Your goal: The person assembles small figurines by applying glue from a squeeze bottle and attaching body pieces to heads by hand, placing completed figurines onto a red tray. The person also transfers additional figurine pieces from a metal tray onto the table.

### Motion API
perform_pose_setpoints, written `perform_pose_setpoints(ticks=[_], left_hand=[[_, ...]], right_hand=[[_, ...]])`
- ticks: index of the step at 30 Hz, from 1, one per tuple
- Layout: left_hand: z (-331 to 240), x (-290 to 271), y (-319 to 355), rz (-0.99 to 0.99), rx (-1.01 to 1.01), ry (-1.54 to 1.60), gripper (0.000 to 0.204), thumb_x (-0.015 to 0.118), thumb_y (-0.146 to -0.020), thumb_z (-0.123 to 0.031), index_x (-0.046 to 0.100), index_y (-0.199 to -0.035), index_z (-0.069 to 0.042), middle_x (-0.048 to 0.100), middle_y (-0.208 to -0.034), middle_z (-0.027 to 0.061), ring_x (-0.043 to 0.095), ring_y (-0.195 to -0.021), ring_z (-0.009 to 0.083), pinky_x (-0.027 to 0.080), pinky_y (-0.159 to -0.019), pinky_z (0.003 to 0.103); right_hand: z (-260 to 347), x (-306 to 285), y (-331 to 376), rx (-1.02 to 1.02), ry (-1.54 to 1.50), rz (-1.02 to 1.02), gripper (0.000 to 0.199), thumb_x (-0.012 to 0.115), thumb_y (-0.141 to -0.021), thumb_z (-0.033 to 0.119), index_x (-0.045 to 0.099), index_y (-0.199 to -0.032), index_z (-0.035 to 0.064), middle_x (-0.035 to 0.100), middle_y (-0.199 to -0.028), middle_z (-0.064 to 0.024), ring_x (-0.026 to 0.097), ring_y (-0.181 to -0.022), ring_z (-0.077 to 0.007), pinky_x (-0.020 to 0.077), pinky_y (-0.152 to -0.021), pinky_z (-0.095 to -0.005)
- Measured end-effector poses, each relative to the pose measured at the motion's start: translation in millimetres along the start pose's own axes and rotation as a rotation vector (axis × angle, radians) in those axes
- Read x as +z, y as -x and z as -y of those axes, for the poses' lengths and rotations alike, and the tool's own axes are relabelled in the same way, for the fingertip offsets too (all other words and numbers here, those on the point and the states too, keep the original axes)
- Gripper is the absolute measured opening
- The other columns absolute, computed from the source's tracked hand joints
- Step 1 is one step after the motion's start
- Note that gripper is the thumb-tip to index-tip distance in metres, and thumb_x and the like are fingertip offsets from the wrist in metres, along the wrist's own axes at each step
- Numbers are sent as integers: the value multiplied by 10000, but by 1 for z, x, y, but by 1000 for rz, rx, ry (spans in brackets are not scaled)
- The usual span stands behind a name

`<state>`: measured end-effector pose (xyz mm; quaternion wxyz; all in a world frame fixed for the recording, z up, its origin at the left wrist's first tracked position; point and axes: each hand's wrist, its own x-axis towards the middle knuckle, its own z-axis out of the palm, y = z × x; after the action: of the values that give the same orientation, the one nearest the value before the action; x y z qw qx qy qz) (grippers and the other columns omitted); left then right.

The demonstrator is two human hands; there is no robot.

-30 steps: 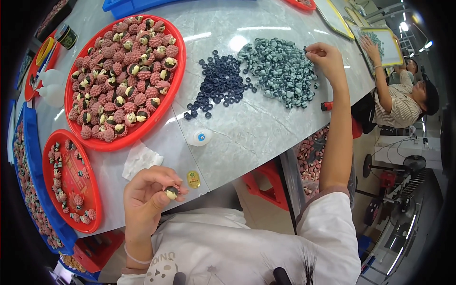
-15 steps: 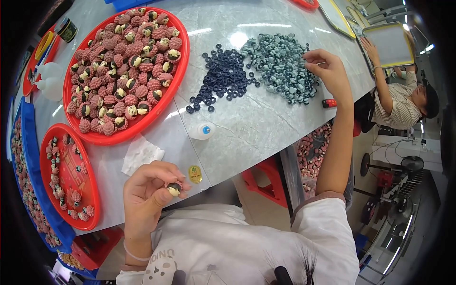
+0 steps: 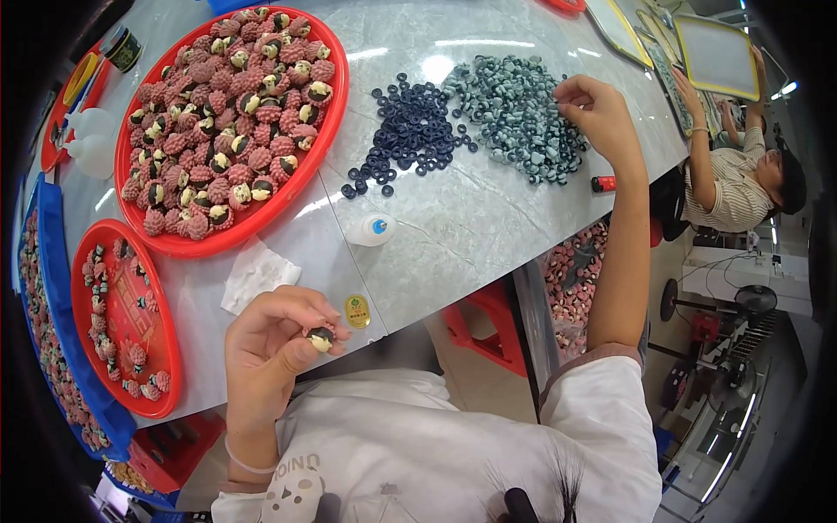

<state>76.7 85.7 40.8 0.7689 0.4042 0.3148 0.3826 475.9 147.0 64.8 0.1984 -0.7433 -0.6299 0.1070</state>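
Between the thumb and fingers of my left hand (image 3: 266, 349) is a small figurine (image 3: 321, 339), black and cream, its back partly hidden by my fingers. It is held over the table's near edge. My right hand (image 3: 597, 118) reaches to the right side of a heap of small teal-and-white pieces (image 3: 514, 113). Its thumb and index finger are drawn together there; whatever is between them is too small to make out. Left of that heap lies a pile of dark blue rings (image 3: 410, 131). A white squeeze bottle (image 3: 370, 229) with a blue tip lies nearer me.
A large red tray (image 3: 342, 96) holds many pink, black and cream figurines. A smaller red tray (image 3: 170, 349) and a blue tray (image 3: 57, 261) stand left. A crumpled tissue (image 3: 257, 277), gold oval label (image 3: 357, 310) and red cylinder (image 3: 602, 184) lie about. A co-worker (image 3: 732, 187) works at right.
My right hand has shifted slightly up and left along the teal heap, its fingers drawing closer together. My left hand keeps its figurine. The co-worker's framed tray has moved farther away.
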Motion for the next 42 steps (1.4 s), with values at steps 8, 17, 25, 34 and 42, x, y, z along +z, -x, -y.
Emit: perform_pose_setpoints(ticks=[8,17,25,34,42], left_hand=[[0,-2,0,9,6,13,280,653,-789,-213,480,-883,-14,502,-910,115,574,-771,173,492,-635,228],[0,-3,5,32,27,75,184,615,-801,-93,526,-918,18,523,-937,133,584,-838,208,515,-706,294],[-7,12,11,23,12,42,290,661,-782,-223,477,-880,-20,490,-889,114,581,-760,186,498,-602,227],[0,10,13,216,135,307,209,594,-801,-33,513,-969,61,524,-998,193,587,-861,226,527,-732,301],[-2,31,16,161,134,216,301,622,-814,-270,485,-916,-22,475,-1132,322,611,-755,198,509,-604,248]], right_hand=[[-9,-4,12,51,-196,-128,188,579,-740,5,571,-926,-27,600,-837,-57,584,-714,-137,454,-659,-241],[41,4,71,36,-1504,-88,223,542,-797,0,505,-1012,-45,459,-1050,-129,473,-905,-164,404,-746,-207],[96,30,110,-100,-1776,53,225,536,-760,-31,551,-982,3,500,-998,-133,466,-833,-174,411,-717,-204],[139,54,132,-46,-1737,63,244,565,-734,-24,556,-978,-22,527,-1031,-185,546,-805,-185,466,-656,-235],[172,64,147,-63,-1557,97,243,599,-752,16,545,-986,-27,513,-1032,-179,537,-860,-188,453,-721,-232]])
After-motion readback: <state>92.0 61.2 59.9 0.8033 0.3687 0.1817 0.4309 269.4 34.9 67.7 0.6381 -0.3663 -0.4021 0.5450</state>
